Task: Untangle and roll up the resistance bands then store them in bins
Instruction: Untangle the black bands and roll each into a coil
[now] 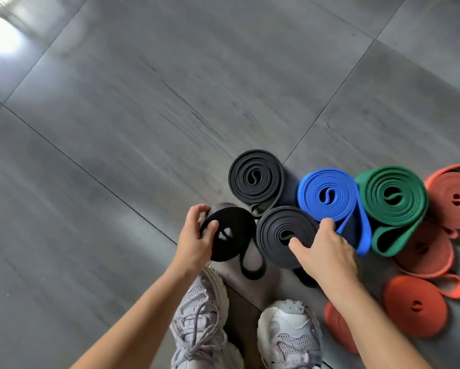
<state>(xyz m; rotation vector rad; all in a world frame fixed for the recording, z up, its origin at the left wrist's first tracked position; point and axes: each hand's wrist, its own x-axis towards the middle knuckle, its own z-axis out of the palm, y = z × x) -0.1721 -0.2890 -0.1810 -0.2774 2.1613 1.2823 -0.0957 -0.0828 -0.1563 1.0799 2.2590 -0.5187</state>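
Note:
Rolled resistance bands lie on a grey tiled floor. My left hand (197,235) grips a black roll (232,237) at its left edge, thumb on top; a loose loop hangs from it toward my shoes. My right hand (324,249) holds a second black roll (279,230), thumb on its face and fingers curled over its right rim. A third black roll (255,179) lies just beyond them. To the right sit a blue roll (327,195) and a green roll (393,195), each with a loose tail.
Several orange-red rolls (415,304) are clustered at the right edge of view. My two white sneakers (287,334) stand just below the rolls. Bare grey floor tiles (117,129) stretch to the left and beyond. No bin is in view.

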